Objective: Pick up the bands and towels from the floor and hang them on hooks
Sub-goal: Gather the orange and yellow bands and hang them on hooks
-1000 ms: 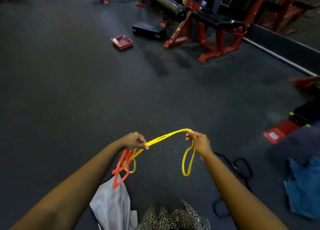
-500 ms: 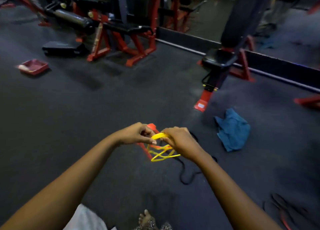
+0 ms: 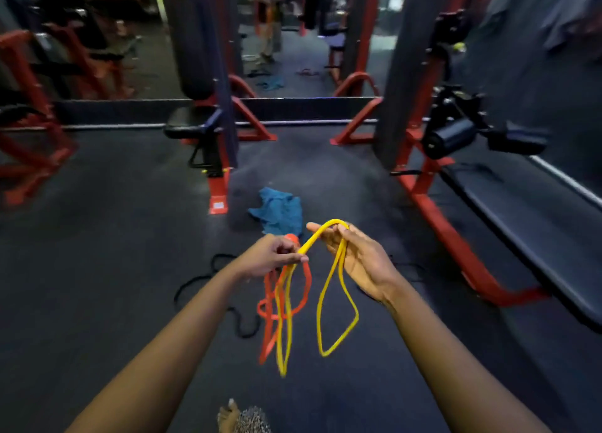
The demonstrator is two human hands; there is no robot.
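Half a second ago the two hands were pressed together with the band bunched up between them. Now they have drawn apart, and the yellow band [image 3: 311, 241] is strung out in a short arch from one to the other. The view has swung too: the blue towel [image 3: 278, 213] that lay off to the right now lies straight ahead, on the floor [image 3: 114, 270] just beyond the knuckles. The left hand [image 3: 277, 257] is clenched, pinching the yellow band between thumb and forefinger, with the orange band [image 3: 307, 283] gathered in the same fist. The right hand [image 3: 355, 257] has the yellow band hooked over its bent fingers, thumb out to the side. Both bands are held up in the air in front of the person, well clear of the floor. The yellow band's bridging stretch rises from the left hand up to the right. From each hand a long narrow loop of it hangs down, long axis close to vertical, with the left loop reaching lower than the right. The orange band dangles from the left fist in the same up-and-down line, tangled against the yellow loop beside it. By my count there is one yellow band, one orange band and one blue towel crumpled in a heap. There is also one black band [image 3: 244, 334] snaking loosely over the floor beneath the left forearm. The towel sits just beside the red foot of a machine post [image 3: 217, 201]. A bare foot [image 3: 226, 416] shows at the bottom edge.
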